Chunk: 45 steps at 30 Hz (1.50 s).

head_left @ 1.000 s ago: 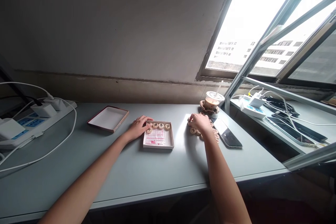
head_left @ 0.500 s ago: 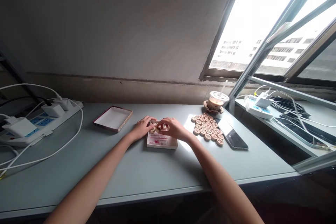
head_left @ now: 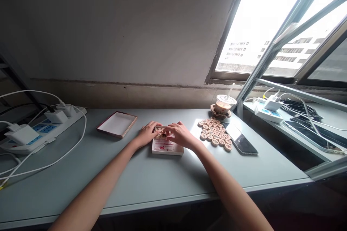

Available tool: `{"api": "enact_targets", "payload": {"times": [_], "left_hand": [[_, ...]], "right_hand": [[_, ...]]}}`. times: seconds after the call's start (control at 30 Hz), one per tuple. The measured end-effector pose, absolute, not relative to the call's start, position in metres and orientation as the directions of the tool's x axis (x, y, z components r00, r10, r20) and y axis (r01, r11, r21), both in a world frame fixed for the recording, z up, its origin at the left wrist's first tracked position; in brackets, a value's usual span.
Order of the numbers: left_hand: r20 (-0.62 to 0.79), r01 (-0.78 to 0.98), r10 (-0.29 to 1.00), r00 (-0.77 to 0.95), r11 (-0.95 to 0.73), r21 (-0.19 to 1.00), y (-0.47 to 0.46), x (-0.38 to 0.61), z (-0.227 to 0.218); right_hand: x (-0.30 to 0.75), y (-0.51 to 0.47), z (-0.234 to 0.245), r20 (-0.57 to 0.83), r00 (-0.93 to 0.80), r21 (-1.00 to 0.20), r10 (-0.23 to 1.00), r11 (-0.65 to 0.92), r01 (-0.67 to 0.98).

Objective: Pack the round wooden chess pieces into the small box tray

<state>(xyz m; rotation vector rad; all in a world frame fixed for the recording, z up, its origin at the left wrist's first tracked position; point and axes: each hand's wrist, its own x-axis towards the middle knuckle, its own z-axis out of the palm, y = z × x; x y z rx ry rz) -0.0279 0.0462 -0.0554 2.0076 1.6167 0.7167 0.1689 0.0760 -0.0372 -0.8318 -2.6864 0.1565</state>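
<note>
A small open box (head_left: 166,147) with a pink-and-white printed sheet inside lies on the grey table (head_left: 151,177). Round wooden chess pieces (head_left: 160,132) sit in a row along its far side. My left hand (head_left: 148,134) rests on the box's left far corner with fingers curled against it. My right hand (head_left: 180,135) reaches into the box from the right, its fingertips pinched over a piece there. A flat cluster of several more wooden pieces (head_left: 214,133) lies on the table to the right.
The box lid (head_left: 117,124) lies open side up to the left. A phone (head_left: 240,138) lies beside the pieces, with a lidded drink cup (head_left: 223,105) behind. Power strips with chargers and cables sit at far left (head_left: 35,130) and on the window ledge (head_left: 267,112).
My right hand left the cluster of pieces on the right and moved left into the box. My left hand stayed on the box's corner. The camera shifted slightly.
</note>
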Motion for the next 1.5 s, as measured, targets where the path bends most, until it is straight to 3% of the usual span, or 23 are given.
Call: {"api": "enact_targets", "payload": {"times": [0.13,0.23,0.37,0.43,0.5,0.67,0.77,0.83,0.9,1.07,1.5], "left_hand": [[0.094,0.796,0.99,0.105,-0.14,0.589,0.045,-0.022,-0.056],[0.076,0.817,0.995,0.058,-0.091,0.57,0.045,-0.018,-0.057],[0.057,0.832,0.998,0.025,-0.052,0.552,0.046,-0.016,-0.059],[0.057,0.839,0.998,0.027,-0.053,0.542,0.048,-0.017,-0.06],[0.057,0.839,0.998,0.039,-0.064,0.54,0.049,-0.018,-0.061],[0.053,0.826,0.997,0.054,-0.074,0.558,0.047,-0.018,-0.06],[0.051,0.822,0.998,0.041,-0.063,0.567,0.046,-0.017,-0.058],[0.051,0.821,0.998,0.036,-0.059,0.568,0.045,-0.017,-0.056],[0.048,0.823,0.998,0.036,-0.056,0.565,0.044,-0.016,-0.055],[0.064,0.825,0.996,0.066,-0.091,0.558,0.043,-0.016,-0.053],[0.098,0.806,0.992,0.076,-0.119,0.58,0.044,-0.016,-0.055]], "right_hand": [[0.174,0.079,-0.031,0.274,-0.761,-0.231,0.588,0.808,0.542],[0.191,0.087,-0.023,0.309,-0.654,-0.182,0.69,0.718,0.672],[0.23,0.103,-0.021,0.35,-0.319,0.013,0.881,0.336,0.942],[0.249,0.111,-0.026,0.282,-0.179,0.101,0.943,0.156,0.983],[0.262,0.117,-0.032,0.218,-0.126,0.135,0.968,0.098,0.986],[0.265,0.119,-0.033,0.212,-0.169,0.089,0.963,0.153,0.984],[0.254,0.114,-0.023,0.222,-0.259,-0.119,0.94,0.29,0.95],[0.242,0.108,-0.017,0.189,-0.43,-0.298,0.883,0.469,0.831],[0.227,0.101,-0.015,0.163,-0.608,-0.391,0.777,0.617,0.683],[0.195,0.088,-0.022,0.168,-0.749,-0.316,0.64,0.755,0.574],[0.193,0.084,-0.016,0.147,-0.748,-0.272,0.647,0.753,0.599]]}}
